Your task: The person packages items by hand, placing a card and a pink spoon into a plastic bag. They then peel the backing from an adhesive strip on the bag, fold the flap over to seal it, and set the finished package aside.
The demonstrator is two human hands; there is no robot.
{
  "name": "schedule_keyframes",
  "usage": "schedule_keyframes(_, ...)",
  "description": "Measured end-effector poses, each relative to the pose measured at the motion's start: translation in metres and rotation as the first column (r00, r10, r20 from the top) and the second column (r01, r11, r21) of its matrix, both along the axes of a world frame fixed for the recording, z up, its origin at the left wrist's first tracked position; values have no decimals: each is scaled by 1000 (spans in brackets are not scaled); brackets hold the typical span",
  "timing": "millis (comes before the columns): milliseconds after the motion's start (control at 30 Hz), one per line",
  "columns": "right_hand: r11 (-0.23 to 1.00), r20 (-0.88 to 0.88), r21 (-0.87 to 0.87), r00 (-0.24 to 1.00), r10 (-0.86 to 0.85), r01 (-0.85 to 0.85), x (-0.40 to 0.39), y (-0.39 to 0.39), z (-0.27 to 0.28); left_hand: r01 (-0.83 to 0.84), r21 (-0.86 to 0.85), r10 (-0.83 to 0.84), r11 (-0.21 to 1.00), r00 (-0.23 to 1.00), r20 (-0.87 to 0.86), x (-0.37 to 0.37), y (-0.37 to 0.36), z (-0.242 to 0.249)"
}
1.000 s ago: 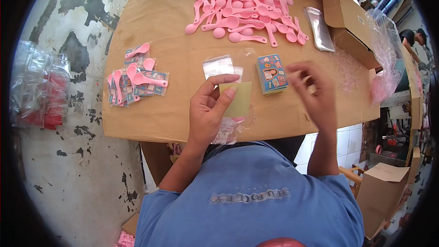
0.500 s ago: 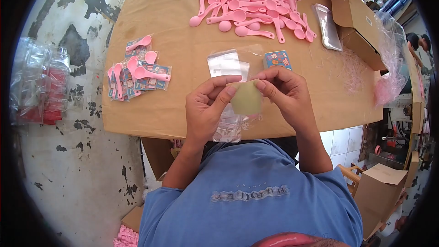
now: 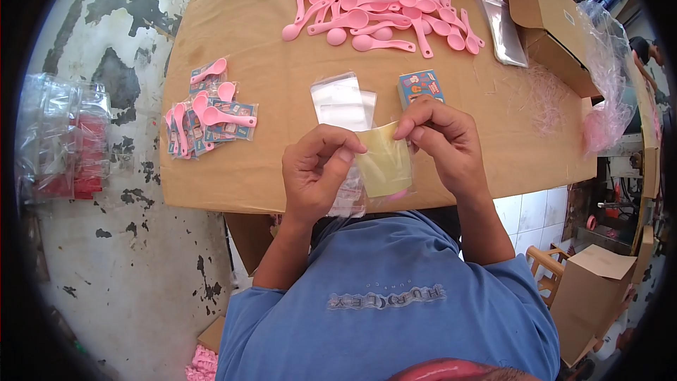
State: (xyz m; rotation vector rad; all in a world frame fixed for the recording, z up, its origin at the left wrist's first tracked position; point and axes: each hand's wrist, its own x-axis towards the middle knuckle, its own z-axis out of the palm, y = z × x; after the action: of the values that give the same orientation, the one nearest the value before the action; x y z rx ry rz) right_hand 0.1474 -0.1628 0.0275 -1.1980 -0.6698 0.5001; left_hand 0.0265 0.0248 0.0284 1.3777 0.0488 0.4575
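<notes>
In front of my chest I hold a small clear plastic bag (image 3: 384, 162) with a yellowish card in it. Something pink shows at its lower edge, too covered to name. My left hand (image 3: 314, 169) pinches the bag's upper left corner between thumb and fingers. At the upper right corner, my right hand (image 3: 444, 144) pinches it the same way. Behind and below my left hand lies a stack of clear empty bags (image 3: 338, 102) on the table. Just beyond my right hand sits a stack of blue printed cards (image 3: 421, 85).
A big heap of pink spoons (image 3: 381, 3) covers the table's far side. Packed bags with spoons and cards (image 3: 211, 116) lie at the left. At the right are a bundle of clear bags (image 3: 504, 32), an open cardboard box (image 3: 550, 25) and pink shreds (image 3: 543, 106).
The bag with the card has come upright and flatter, showing more of the yellowish side. My right hand has shifted slightly up. The view has tilted a little.
</notes>
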Motion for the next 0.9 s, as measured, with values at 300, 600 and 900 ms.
schedule_keyframes(300,997,-75,-44,995,-70,67,-15,13,6,-1,-158,-12,988,996,-86,-4,-2,1)
schedule_keyframes(600,973,256,-198,964,-68,122,-27,21,11,35,-40,-38,999,997,-72,-17,23,-12)
schedule_keyframes(900,842,765,-364,643,27,398,-27,18,-4,-503,374,484,780,862,149,-29,119,6)
